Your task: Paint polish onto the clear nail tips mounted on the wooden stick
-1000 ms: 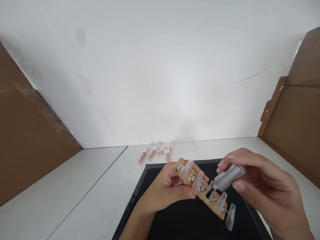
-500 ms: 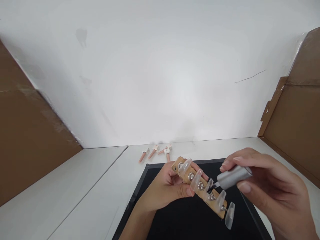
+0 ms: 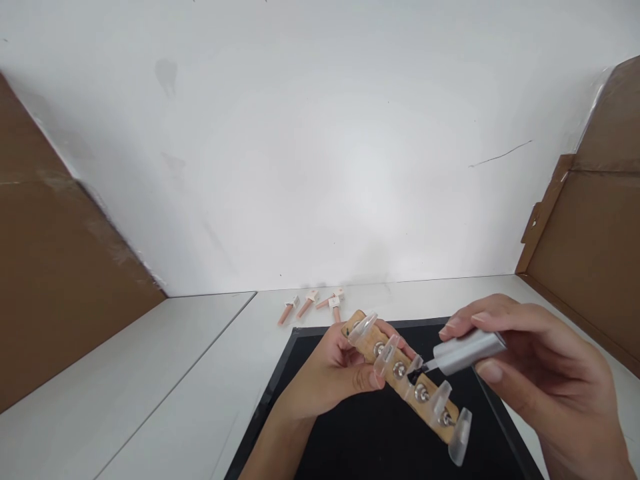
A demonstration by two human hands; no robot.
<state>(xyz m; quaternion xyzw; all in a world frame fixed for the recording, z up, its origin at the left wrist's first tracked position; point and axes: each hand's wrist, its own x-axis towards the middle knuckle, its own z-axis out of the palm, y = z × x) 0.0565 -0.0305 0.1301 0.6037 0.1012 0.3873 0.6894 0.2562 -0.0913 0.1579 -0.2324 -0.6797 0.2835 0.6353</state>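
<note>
left hand (image 3: 333, 373) clamped on wooden nail holder (image 3: 400, 380), held over black mat (image 3: 360, 440) at 6 o'clock | right hand (image 3: 530, 373) pinching silver brush cap (image 3: 467, 351), brush tip on middle clear nail tip (image 3: 414, 368) | pink sticks (image 3: 313, 305) on table (image 3: 150, 393) at 11 o'clock of holder

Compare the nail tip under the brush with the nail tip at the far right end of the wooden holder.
The nail tip under the brush carries black polish; the end nail tip is clear and unpainted. The painted one sits mid-row on the wooden holder, touched by the silver-handled brush in the right hand; the end one hangs past the holder's edge, untouched. Both are translucent tips mounted on metal pegs of the holder held by the left hand.
</note>
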